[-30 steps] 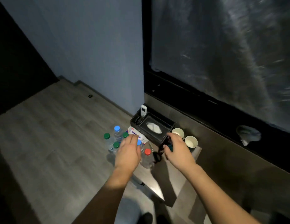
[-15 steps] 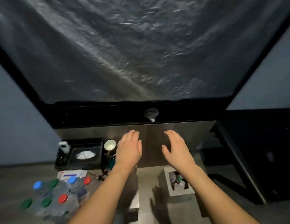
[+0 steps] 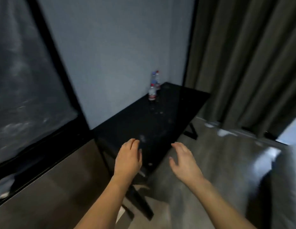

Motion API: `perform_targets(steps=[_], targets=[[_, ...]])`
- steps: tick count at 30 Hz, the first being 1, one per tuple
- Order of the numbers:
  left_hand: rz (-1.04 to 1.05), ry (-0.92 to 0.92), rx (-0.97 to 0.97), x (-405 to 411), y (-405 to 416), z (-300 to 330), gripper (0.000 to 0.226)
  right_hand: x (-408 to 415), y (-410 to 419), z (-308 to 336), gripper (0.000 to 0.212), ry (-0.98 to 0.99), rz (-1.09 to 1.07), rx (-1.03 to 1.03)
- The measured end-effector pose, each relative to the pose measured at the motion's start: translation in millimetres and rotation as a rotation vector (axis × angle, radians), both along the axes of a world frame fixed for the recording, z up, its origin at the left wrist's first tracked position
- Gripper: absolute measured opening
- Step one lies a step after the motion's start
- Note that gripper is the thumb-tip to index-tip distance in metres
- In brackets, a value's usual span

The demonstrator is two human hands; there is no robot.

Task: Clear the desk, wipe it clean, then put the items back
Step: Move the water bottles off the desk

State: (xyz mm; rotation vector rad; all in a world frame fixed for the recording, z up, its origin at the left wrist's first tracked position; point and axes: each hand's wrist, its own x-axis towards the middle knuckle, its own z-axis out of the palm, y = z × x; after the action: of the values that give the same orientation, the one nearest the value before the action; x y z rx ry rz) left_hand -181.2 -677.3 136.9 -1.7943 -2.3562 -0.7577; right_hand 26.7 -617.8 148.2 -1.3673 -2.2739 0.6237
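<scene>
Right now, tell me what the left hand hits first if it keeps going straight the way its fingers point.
Likely the black desk top; the left hand points along it toward the bottles in the far corner, though depth is unclear.

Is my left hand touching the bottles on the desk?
Apart. The head view shows the left hand open over the desk's near end, while the bottles stand at the far corner with bare desktop between.

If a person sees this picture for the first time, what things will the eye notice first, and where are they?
First come the two open, empty hands, left hand and right hand, held low in the middle over the near end of a black desk. Next are the bottles standing at the desk's far corner by the grey wall. A dark curtain fills the right side.
</scene>
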Motion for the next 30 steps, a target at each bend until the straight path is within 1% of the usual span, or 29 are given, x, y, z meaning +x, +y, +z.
perform_targets(steps=[5, 11, 13, 18, 24, 27, 30], targets=[[-0.240, 0.012, -0.014, 123.9, 98.4, 7.9, 0.044, 117.0, 55.3, 0.4, 0.059, -0.006, -0.226, -0.028], [-0.415, 0.056, -0.076, 216.1, 193.8, -4.6, 0.042, 202.3, 113.6, -10.9, 0.057, 0.016, -0.395, -0.056], [-0.474, 0.061, -0.093, 236.5, 226.9, -14.4, 0.042, 221.8, 137.1, -16.9, 0.057, 0.019, -0.435, -0.069], [-0.547, -0.020, -0.071, 276.3, 328.5, -32.1, 0.041, 254.9, 226.0, -23.5, 0.058, -0.051, -0.503, -0.072], [-0.589, -0.010, -0.048, 307.9, 462.1, -17.8, 0.041, 285.4, 350.0, -0.9, 0.057, -0.131, -0.567, -0.039], [-0.605, -0.021, -0.017, 326.3, 523.7, -13.3, 0.038, 300.1, 404.0, 5.8, 0.056, -0.127, -0.595, -0.015], [-0.636, -0.020, -0.061, 344.5, 572.3, -20.2, 0.040, 311.6, 450.4, -2.1, 0.056, -0.122, -0.602, -0.048]])
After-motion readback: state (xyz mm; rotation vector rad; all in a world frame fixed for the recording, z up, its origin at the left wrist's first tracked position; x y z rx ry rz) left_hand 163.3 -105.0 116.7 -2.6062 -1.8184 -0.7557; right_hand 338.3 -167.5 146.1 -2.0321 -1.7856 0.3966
